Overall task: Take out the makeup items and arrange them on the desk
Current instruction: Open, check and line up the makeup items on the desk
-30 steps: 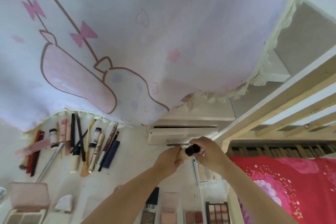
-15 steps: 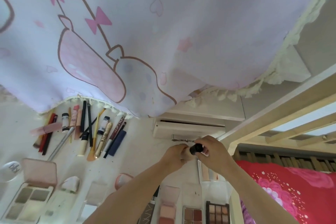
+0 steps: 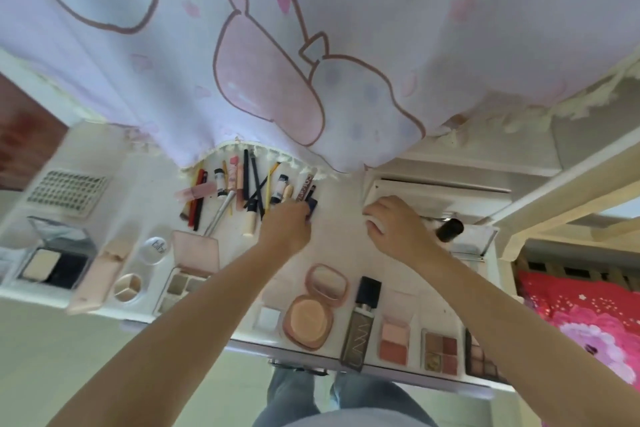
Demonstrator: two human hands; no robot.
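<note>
Hands now apart, left hand [image 3: 287, 224] gripping dark blue tube [image 3: 313, 206], right hand [image 3: 393, 224] curled, grip unclear, black bottle [image 3: 449, 230] let go

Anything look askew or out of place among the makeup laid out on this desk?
Mostly tidy. The pens and tubes by the curtain lie crossed and fanned, not parallel. One pink case sits tilted over the desk's front edge. No spill visible.

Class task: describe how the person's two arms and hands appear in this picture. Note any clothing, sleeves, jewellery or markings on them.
Both arms are bare from the hands back to where they leave the picture: no sleeves, watch, bracelets or rings show. The left hand and the right hand wear no gloves. No marks or tattoos are visible on either forearm. The nails are too blurred to judge. Below, blue jeans show on the legs.
</note>
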